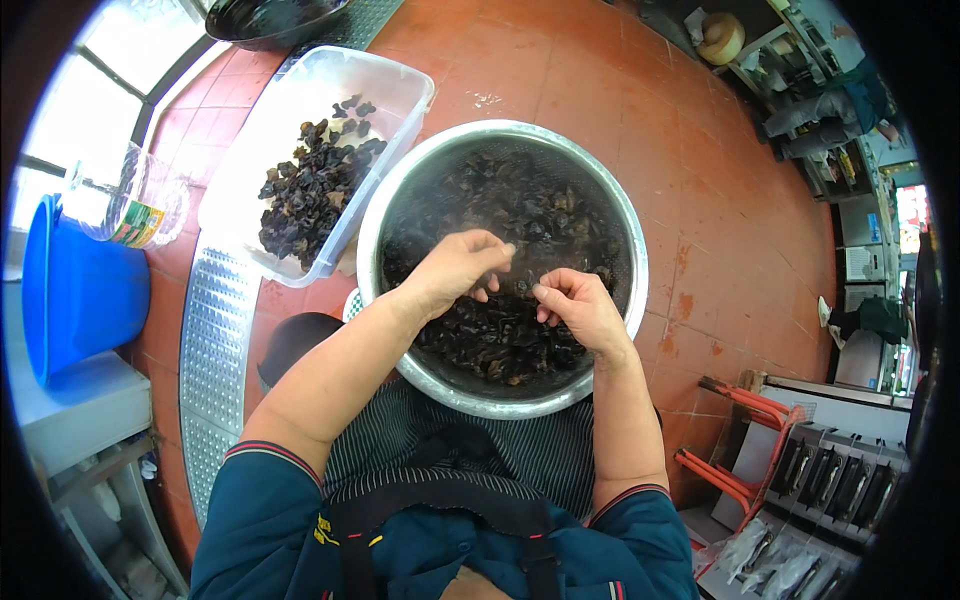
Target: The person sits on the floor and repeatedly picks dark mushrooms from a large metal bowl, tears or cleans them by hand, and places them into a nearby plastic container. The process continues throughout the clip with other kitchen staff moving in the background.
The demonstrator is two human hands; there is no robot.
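A large round perforated metal basin (635, 300) stands on the floor before me, filled with dark, wet wood ear fungus (517, 202). My left hand (469, 262) hovers over the middle of it, thumb and fingers drawn together; whether a piece lies between them is not clear. Just to its right, my right hand (574, 304) pinches what looks like a small dark piece of fungus (525, 287) between thumb and forefinger. To the left of the basin, a translucent plastic bin (409, 97) holds a heap of fungus pieces (311, 195).
A blue bucket (90, 292) and a clear plastic jar (139, 210) are at the left. A metal drain grate (217, 330) runs under the bin; a dark wok (274, 22) sits beyond. An orange metal frame (739, 450) is at lower right. Other people (817, 120) stand by the right-hand shelves.
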